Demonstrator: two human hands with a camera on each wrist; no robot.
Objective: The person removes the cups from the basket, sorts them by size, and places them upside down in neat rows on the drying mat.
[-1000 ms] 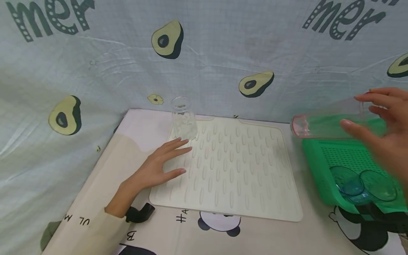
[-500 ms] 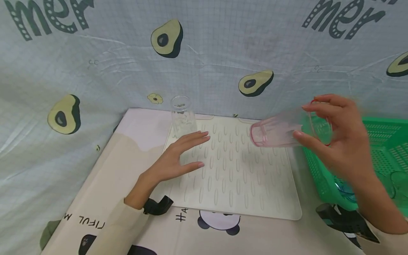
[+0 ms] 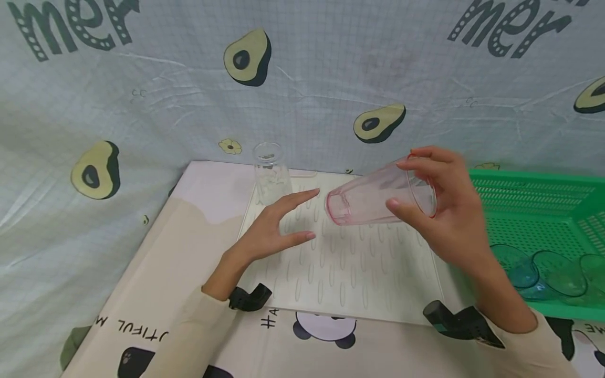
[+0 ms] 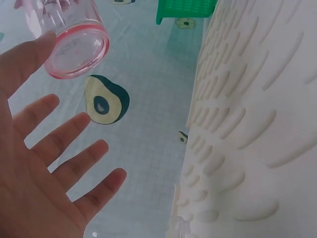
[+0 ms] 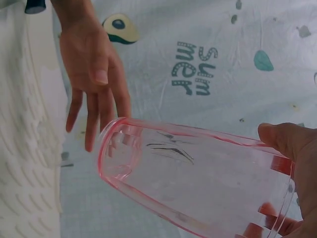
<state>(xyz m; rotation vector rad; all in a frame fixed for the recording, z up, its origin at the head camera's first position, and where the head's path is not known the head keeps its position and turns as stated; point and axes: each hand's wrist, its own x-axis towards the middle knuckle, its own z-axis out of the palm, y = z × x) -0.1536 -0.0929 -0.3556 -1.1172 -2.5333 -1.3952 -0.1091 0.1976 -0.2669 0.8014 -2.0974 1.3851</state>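
My right hand grips a clear pink-tinted drinking glass near its rim, thumb on one side and fingers on the other. The glass lies tilted in the air above a white ribbed drying mat, its base toward my left hand. My left hand is held over the mat with fingers and thumb spread, just short of the base. In the right wrist view the glass shows dark marks seen through its wall. A clear glass stands upright at the mat's back left corner.
A green perforated basket stands to the right, with several bluish glasses at its near side. A cloth printed with avocados hangs behind the table. Black straps with camera mounts sit on both wrists.
My right hand has carried the pink glass leftward from above the basket to over the mat. My left hand has moved right, toward the base of the glass.
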